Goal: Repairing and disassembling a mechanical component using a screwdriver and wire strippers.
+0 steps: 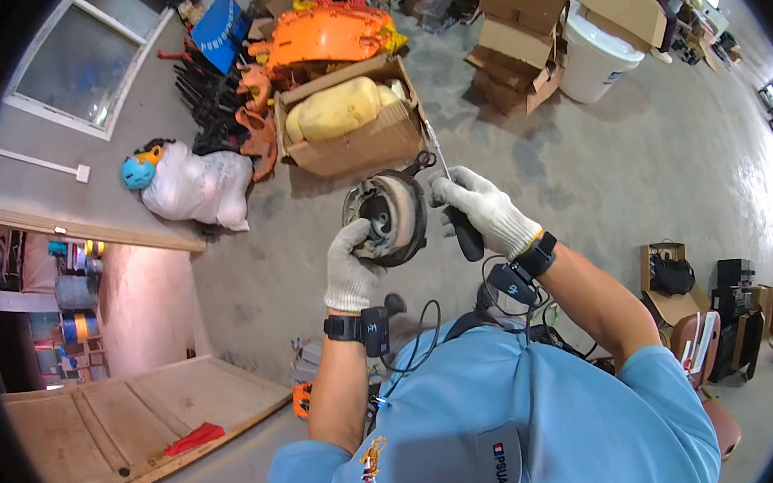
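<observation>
The fingers (359, 234) of our gloved left hand (351, 273) grip the near-left edge of a round part (406, 211), which we hold up in front of us. Our gloved right hand (494, 218) is closed around a tool (467, 236) just beside it, black handle low, thin metal shaft pointing away. Beyond lies an open cardboard box (361, 148) with a yellow container (340, 109); a white bag (200, 185) sits left, a white bucket (592, 66) right.
</observation>
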A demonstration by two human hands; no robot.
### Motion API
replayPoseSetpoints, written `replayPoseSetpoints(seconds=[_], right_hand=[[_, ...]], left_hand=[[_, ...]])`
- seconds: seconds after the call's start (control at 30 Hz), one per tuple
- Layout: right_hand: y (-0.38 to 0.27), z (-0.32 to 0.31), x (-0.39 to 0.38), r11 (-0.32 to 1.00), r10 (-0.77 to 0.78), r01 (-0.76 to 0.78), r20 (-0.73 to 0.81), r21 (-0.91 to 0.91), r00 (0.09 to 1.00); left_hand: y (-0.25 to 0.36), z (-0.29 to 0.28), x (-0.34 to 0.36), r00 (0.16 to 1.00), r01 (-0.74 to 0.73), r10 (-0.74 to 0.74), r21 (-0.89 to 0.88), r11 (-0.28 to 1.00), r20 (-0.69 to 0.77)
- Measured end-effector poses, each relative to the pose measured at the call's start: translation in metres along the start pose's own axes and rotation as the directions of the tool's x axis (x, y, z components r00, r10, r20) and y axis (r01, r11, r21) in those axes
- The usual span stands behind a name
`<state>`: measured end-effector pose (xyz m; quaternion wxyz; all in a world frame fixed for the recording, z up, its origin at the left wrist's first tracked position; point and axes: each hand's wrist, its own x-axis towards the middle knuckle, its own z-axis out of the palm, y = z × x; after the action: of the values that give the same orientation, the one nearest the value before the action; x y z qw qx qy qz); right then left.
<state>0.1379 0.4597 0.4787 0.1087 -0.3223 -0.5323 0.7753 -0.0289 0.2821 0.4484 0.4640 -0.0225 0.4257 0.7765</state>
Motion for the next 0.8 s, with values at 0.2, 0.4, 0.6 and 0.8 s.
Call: replayPoseSetpoints(seconds=[0.2,0.4,0.6,0.8], right_hand=[[-0.065,0.041,-0.041,0.956,-0.261,0.248,0.076,0.155,0.962],[-0.095,0.097,-0.049,0.948,-0.316,0.298,0.200,0.115,0.928],[-0.107,0.118,-0.051,0.969,-0.248,0.239,0.236,0.064,0.940],[-0.114,0.105,-0.050,0.996,-0.085,0.064,0.407,0.065,0.910]], left_hand=[[0.062,0.011,-0.013,0.855,0.029,0.019,-0.084,0.996,0.519],[0.107,0.007,-0.017,0.632,0.228,-0.076,-0.091,0.969,0.772],[0.129,0.000,-0.012,0.616,0.182,0.039,-0.190,0.965,0.787],[0.148,0.012,-0.024,0.773,0.001,0.041,-0.066,0.998,0.633]])
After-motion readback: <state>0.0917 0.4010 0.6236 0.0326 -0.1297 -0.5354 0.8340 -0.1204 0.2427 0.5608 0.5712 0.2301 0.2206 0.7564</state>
